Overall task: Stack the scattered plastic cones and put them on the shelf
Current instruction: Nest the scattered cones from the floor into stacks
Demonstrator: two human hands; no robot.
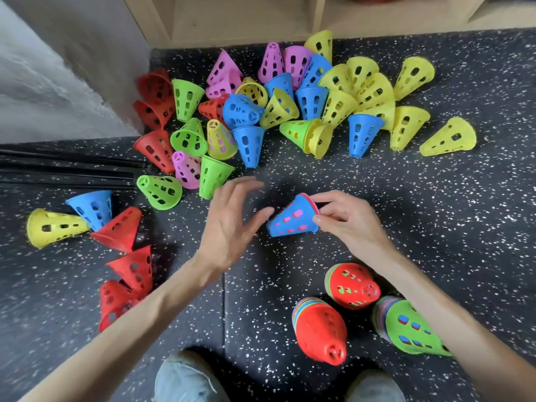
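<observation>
My right hand (345, 220) pinches the wide rim of a small stack of cones with a blue cone outermost (293, 219), held on its side just above the floor. My left hand (232, 219) is open with spread fingers just left of the stack's narrow end, holding nothing. Many perforated plastic cones in red, green, blue, yellow and pink lie scattered in a heap (290, 105) ahead. Three finished stacks lie near my feet: a red-topped one (352, 285), another red-topped one (319, 332) and a green-topped one (409, 329). The wooden shelf (246, 21) stands at the far edge.
A grey wall (58, 68) closes off the left, with black rails (66, 169) at its base. More loose cones, among them a yellow one (49, 227), lie at the left. The floor is speckled black rubber (435, 213). My shoes show at the bottom edge.
</observation>
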